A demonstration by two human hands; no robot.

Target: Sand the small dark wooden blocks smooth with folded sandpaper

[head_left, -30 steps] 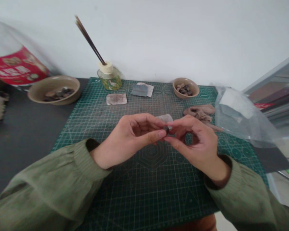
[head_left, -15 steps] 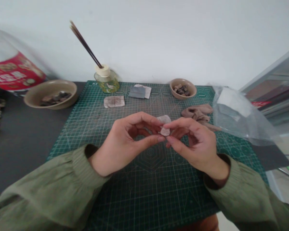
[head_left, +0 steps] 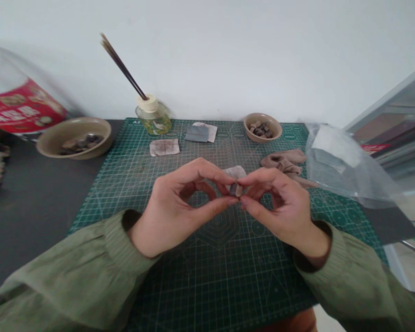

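Over the green cutting mat (head_left: 221, 276), a small brown and dark stone (head_left: 235, 189) is pinched between both hands. My left hand (head_left: 183, 205) grips its left side with thumb and index finger. From the right, my right hand (head_left: 280, 205) holds the same stone by the fingertips. Just behind the fingers lies a pale piece of sandpaper (head_left: 237, 172), partly hidden. Farther back are a stained pale sheet (head_left: 164, 147) and a grey sheet (head_left: 197, 133) over a pale one.
A small bowl of stones (head_left: 263, 116) stands at the back, near a brown cloth (head_left: 285, 161) and a plastic bag (head_left: 339, 170). Leftward are a reed diffuser (head_left: 154, 117), a larger bowl (head_left: 72, 151) with stones and a red-and-white bag (head_left: 20, 106).
The small stone between the fingertips has turned, showing a brown and dark side instead of a pale face. My left hand has shifted slightly left.
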